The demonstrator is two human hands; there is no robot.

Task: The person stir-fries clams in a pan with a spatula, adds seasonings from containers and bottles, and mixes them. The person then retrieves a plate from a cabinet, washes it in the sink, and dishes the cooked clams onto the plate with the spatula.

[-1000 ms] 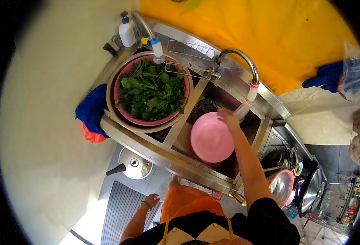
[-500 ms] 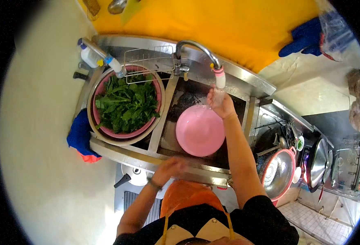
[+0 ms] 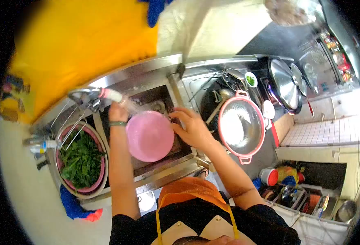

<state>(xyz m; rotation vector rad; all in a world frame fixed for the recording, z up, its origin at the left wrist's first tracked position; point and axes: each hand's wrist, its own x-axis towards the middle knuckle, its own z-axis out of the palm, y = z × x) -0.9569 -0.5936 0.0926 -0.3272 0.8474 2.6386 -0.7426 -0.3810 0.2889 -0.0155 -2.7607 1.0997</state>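
A pink basin (image 3: 150, 136) is in the right sink, beside the faucet (image 3: 111, 95), and water runs from the spout. At the basin's upper left edge, under the spout, is my left hand (image 3: 118, 113); its fingers are blurred and partly hidden. My right hand (image 3: 192, 127) is at the basin's right edge with thumb and fingers apart; whether it touches the rim is hard to tell. Leafy greens (image 3: 81, 162) fill a pink bowl inside a larger metal one in the left sink.
A wire rack (image 3: 72, 126) juts over the greens. Right of the sink stand a pink-rimmed strainer (image 3: 242, 126), a small bowl of chopped greens (image 3: 251, 79) and a lidded pan (image 3: 285, 83). Blue cloth (image 3: 72, 203) hangs at the left.
The view has swung to the right. My left hand has come up from near my body to the basin's far left edge, and my right hand has moved from the spout to its right edge.
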